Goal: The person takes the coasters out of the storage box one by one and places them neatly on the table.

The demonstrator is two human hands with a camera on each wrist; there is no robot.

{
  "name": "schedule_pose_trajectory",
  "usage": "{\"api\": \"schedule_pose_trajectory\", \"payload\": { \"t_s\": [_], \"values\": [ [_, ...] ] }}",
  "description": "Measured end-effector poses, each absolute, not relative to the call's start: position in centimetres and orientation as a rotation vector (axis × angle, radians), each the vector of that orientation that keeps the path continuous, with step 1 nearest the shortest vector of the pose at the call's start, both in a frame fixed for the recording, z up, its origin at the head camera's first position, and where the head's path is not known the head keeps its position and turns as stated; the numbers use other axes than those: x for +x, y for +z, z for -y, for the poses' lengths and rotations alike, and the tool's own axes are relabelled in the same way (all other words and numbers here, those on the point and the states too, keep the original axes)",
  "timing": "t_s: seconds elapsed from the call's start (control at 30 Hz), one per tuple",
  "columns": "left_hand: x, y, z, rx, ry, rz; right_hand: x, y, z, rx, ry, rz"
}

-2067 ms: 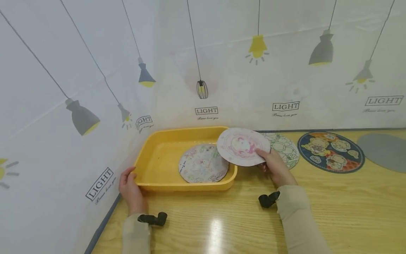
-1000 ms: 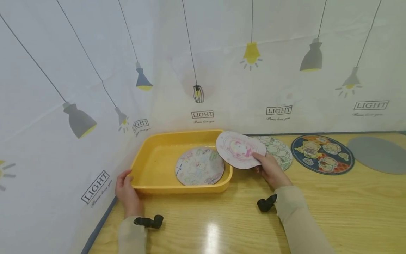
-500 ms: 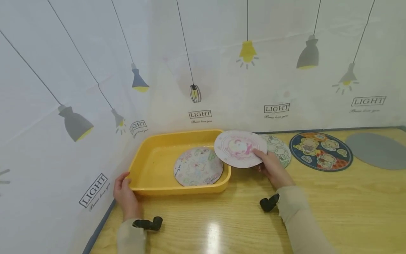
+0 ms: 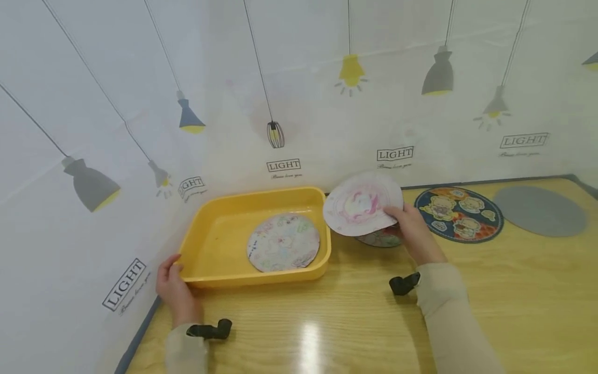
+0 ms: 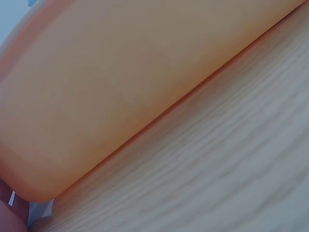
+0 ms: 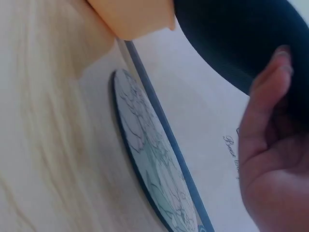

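Observation:
My left hand grips the front left corner of a yellow plastic tray. Inside the tray, toward its right end, lies a round mat with a pale floral drawing. Between thumb and fingers my right hand pinches a round mat with a pink cartoon drawing, tilted and raised just right of the tray. Its dark underside faces the right wrist camera. Beneath it a round mat with green flower outlines lies on the table, mostly hidden in the head view.
On the wooden table, a dark blue round mat with cartoon bears lies to the right. Beyond it is a plain grey round mat. Lamp-printed wall covering stands close behind and left of the tray.
My right hand has carried the pink mat right and slightly up, off the tray's right rim and over the green flower mat. My left hand stays at the tray's corner. The head view has turned right.

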State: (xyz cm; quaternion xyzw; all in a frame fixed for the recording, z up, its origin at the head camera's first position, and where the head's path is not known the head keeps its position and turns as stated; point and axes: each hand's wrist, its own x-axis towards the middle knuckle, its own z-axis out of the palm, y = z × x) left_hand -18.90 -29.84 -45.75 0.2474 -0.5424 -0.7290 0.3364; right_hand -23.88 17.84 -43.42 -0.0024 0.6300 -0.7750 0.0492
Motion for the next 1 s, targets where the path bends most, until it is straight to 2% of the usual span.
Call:
{"api": "schedule_pose_trajectory", "payload": {
  "t_s": [0.3,0.53,1.0],
  "values": [
    [-18.4,-45.2,29.8,0.647,-1.915,1.41,-23.8,-43.0,-19.4,0.05,-2.751,-1.541],
    [-18.4,-45.3,29.5,0.635,-1.962,1.387,-23.6,-43.3,-21.2,0.163,-2.766,-1.62],
    [-19.1,-44.8,28.9,0.63,-1.943,1.407,-21.4,-43.9,-23.9,0.044,-2.894,-1.543]
  ]
}}
